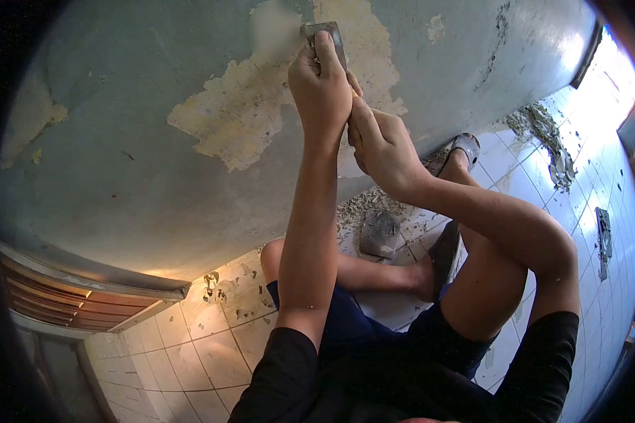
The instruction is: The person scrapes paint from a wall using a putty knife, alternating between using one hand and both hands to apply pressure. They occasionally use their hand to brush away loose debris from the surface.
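Note:
A paint scraper with a dark, flat metal blade is held up against the green wall. My left hand is closed around the blade end, its thumb pressed flat along the metal. Just below it, my right hand wraps the handle, of which only a little yellowish part shows between the hands. Around the blade the paint has come off in a large pale patch with ragged edges. The exact contact of the blade's edge with the wall is hard to make out.
Paint flakes lie along the wall's foot, around a dark grey flat piece. More peeled paint is heaped at the right on white floor tiles. A wooden slatted panel stands at lower left. My bent legs occupy the floor below.

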